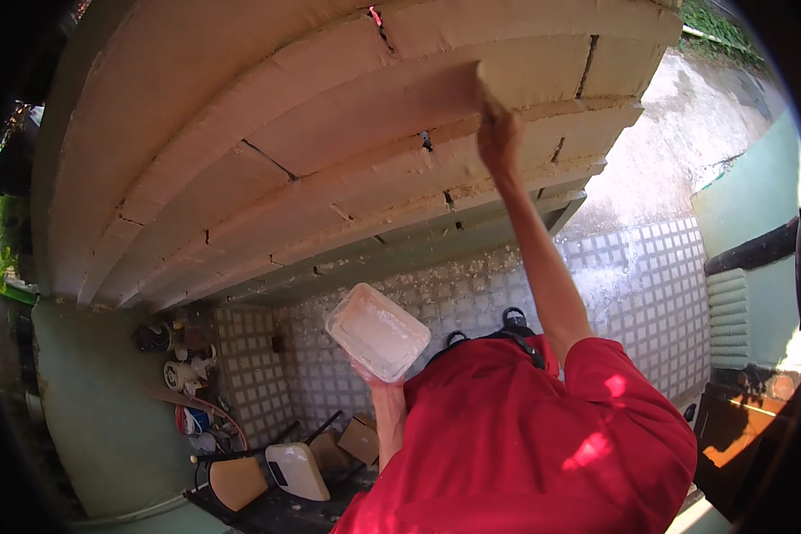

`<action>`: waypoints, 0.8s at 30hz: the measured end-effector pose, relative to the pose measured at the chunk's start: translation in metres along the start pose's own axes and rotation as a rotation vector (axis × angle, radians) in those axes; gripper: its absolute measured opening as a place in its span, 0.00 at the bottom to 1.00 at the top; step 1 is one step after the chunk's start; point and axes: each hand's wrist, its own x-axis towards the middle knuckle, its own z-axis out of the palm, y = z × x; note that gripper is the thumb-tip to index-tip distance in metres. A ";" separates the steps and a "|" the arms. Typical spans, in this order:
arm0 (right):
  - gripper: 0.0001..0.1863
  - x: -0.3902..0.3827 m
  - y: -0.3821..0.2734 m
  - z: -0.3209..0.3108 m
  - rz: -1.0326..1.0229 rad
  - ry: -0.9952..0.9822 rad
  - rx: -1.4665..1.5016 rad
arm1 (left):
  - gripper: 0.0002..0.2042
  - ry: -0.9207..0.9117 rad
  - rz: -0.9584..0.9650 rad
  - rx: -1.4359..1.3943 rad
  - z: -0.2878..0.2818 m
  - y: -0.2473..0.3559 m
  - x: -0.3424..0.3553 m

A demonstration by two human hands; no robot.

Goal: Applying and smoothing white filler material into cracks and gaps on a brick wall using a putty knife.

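Note:
My left hand [376, 381] grips the near edge of a white rectangular plastic tub [378, 331], which is smeared inside with pale material. The tub is held in front of my body, below the wall. My right arm reaches up and forward, and the right hand [500, 141] is closed around the handle of a putty knife [483, 87]. Its blade is up against the face of a block wall [365, 111]; motion and shade make the blade's outline hard to read. Rough ridges run along the wall's courses, with dark open gaps at several upright joints.
Left of me, buckets and cans [182, 376] stand by a green wall [98, 400]. A black table [316, 509] at lower left bears a pale lidded container [298, 472] and a cardboard box [360, 439]. Checkered tiles [659, 285] cover the floor; a wooden cabinet [739, 436] stands at right.

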 end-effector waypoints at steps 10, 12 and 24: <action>0.32 -0.044 -0.083 0.053 0.025 -0.198 0.044 | 0.32 -0.102 -0.006 0.039 0.010 0.003 0.003; 0.32 -0.040 -0.079 0.034 0.105 -0.237 0.108 | 0.31 -0.083 -0.003 0.015 0.007 0.009 0.000; 0.31 -0.024 -0.075 0.024 -0.004 -0.353 -0.115 | 0.30 -0.031 -0.054 -0.083 -0.008 0.012 0.003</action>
